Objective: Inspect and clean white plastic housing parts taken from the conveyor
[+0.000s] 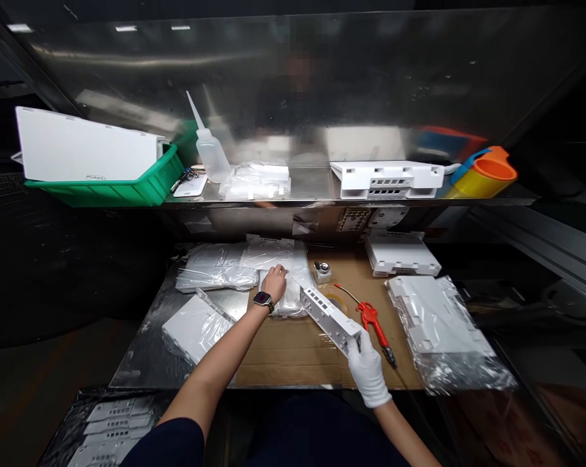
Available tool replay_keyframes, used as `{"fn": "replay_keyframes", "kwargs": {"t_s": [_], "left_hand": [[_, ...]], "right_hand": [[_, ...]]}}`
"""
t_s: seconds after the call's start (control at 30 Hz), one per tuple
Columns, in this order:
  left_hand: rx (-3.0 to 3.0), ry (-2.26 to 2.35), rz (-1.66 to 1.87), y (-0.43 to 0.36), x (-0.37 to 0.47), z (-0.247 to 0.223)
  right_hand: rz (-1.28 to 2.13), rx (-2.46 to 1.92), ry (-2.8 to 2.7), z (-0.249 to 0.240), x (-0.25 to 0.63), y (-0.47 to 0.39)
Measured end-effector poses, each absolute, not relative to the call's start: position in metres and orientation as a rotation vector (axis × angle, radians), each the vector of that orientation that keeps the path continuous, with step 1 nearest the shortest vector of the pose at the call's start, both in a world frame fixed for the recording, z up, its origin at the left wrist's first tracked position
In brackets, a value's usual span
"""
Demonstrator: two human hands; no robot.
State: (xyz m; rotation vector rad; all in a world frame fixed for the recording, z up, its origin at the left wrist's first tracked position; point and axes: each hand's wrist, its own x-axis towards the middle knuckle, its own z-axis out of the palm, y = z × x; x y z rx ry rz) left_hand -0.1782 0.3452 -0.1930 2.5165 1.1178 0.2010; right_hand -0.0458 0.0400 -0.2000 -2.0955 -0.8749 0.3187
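My right hand (365,370), in a white glove, grips a white plastic housing panel (329,316) by its near end. The panel is tilted, with a row of rectangular slots along its edge. My bare left hand (275,283), with a watch on the wrist, rests on clear plastic bags (293,301) in the middle of the bench. Its fingers are curled together at the bag's surface, and the fingertips are partly hidden. Just beyond that hand a white slotted panel (268,250) lies on the bags. Right of the held panel lies a red air blow gun (373,321).
Bagged white housings (439,318) lie at right, another bagged housing (196,327) at left. A pile of plastic bags (218,266) is behind it. The shelf holds a green bin (103,193), a squeeze bottle (212,155), a white housing (390,178) and a yellow-orange cup (485,175).
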Motion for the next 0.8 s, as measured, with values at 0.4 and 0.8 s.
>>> {"fn": "replay_keyframes", "kwargs": {"t_s": [0.4,0.8], "left_hand": [[2.465,0.685,0.079,0.347,-0.166,-0.163],[2.367,0.864,0.517,0.310,-0.124,-0.144]], "right_hand": [[0.298,-1.788,-0.366,-0.168,-0.017,0.040],[0.133,-1.977,-0.762,-0.169,-0.033,0.047]]}}
